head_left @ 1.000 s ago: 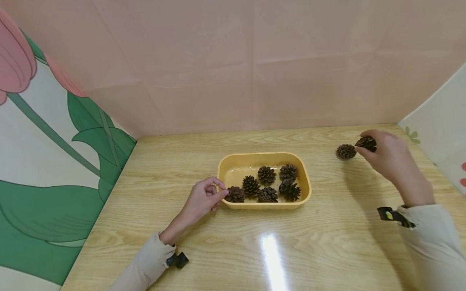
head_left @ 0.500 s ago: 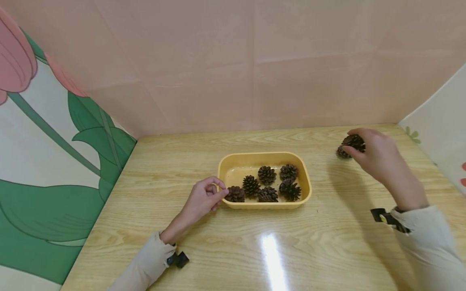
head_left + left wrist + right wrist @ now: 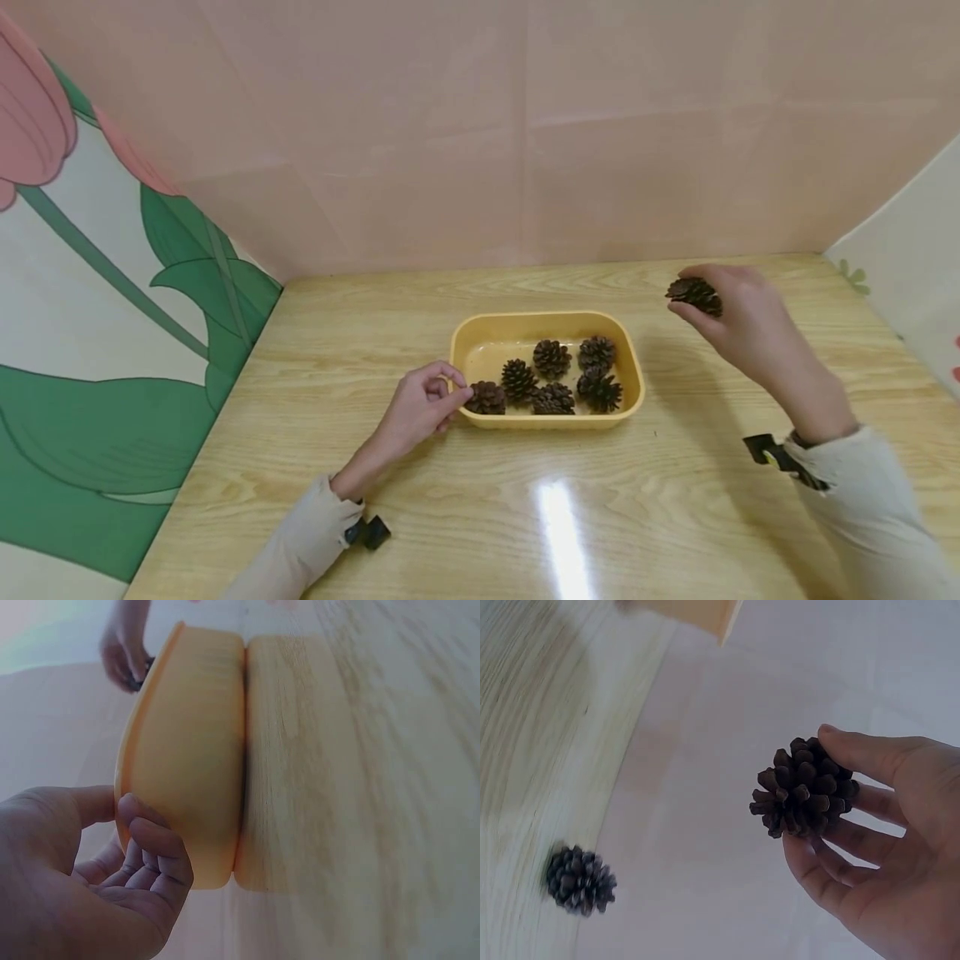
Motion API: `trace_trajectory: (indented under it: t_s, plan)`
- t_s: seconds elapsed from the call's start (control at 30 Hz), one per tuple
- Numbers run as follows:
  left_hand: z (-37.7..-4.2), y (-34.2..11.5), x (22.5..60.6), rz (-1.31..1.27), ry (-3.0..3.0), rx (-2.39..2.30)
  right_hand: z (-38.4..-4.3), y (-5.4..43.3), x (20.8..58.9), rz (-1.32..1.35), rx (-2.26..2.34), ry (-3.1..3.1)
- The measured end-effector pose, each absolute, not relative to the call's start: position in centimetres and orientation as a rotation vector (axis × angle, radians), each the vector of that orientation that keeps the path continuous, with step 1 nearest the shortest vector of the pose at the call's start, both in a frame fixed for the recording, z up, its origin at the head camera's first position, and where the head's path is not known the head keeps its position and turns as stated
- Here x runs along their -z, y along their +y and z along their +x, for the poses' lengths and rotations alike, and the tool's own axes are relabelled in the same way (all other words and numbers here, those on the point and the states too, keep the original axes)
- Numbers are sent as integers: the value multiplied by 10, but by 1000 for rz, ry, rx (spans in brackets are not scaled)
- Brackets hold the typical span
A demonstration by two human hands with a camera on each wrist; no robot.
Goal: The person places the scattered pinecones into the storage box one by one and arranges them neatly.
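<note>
My left hand [image 3: 420, 404] pinches the rim of a yellow plastic tub [image 3: 547, 423] at its near left corner. The left wrist view shows thumb and fingers on either side of that rim [image 3: 124, 761]. Several brown pine cones [image 3: 552, 358] lie inside the tub. Up and to the right of it, my right hand [image 3: 753, 325] holds another pine cone [image 3: 693, 294] between thumb and fingers, raised over the table. In the right wrist view this held pine cone [image 3: 802, 787] has its scales spread. One more pine cone [image 3: 581, 880] rests on the table, hidden behind my right hand in the head view.
The light wood table [image 3: 360, 325] ends at a pink-covered wall [image 3: 420, 150] behind. A panel with painted tulips [image 3: 82, 275] stands along the left, a pale panel [image 3: 915, 258] along the right. Glare [image 3: 564, 533] marks the near tabletop.
My right hand has carried its pine cone leftward toward the tub, passing in front of the pine cone lying on the table. My left hand has stayed on the rim.
</note>
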State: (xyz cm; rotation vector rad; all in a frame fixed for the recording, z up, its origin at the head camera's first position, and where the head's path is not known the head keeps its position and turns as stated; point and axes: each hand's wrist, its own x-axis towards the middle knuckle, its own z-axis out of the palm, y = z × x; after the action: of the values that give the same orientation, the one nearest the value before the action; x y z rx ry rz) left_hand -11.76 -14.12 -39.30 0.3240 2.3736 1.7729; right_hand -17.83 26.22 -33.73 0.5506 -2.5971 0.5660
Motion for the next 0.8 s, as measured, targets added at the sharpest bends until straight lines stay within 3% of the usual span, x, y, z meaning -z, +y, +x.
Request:
trace_trajectory:
  t_s: [0.8]
  plan:
    - [-118, -143, 393, 349, 2355, -1793, -176, 203, 330, 674, -695, -2603]
